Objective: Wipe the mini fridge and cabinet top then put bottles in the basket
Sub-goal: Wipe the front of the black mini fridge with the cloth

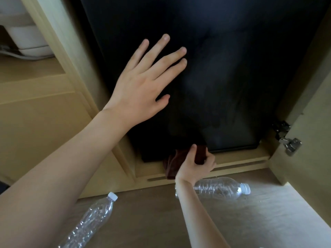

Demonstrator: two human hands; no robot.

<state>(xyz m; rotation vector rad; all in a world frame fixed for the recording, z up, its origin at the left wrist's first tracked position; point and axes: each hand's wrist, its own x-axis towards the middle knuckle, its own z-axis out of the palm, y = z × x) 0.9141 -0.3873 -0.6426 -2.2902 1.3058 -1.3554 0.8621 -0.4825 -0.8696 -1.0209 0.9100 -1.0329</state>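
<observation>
We have our left hand [141,86] spread flat, fingers apart and gripping nothing, pressed against the dark door of the mini fridge [223,77], which stands inside the pale wooden cabinet [44,122]. Our right hand [194,164] is clenched around a bunched dark red cloth [172,164] at the bottom edge of the fridge door, right where it meets the cabinet's lower ledge. So the wiping hand is low and the bracing hand is well above it, to the left; the unwiped stretch of door lies upward from the cloth, and we judge the next stroke should run up or across the door from there. Two empty clear bottles lie on their sides on the floor in front of the cabinet. The left bottle [89,222] points its white cap toward the cabinet, below our left forearm. The right bottle [220,188] lies crosswise with its cap to the right, just beside our right wrist, so that hand is nearer to it. We see no basket in view.
</observation>
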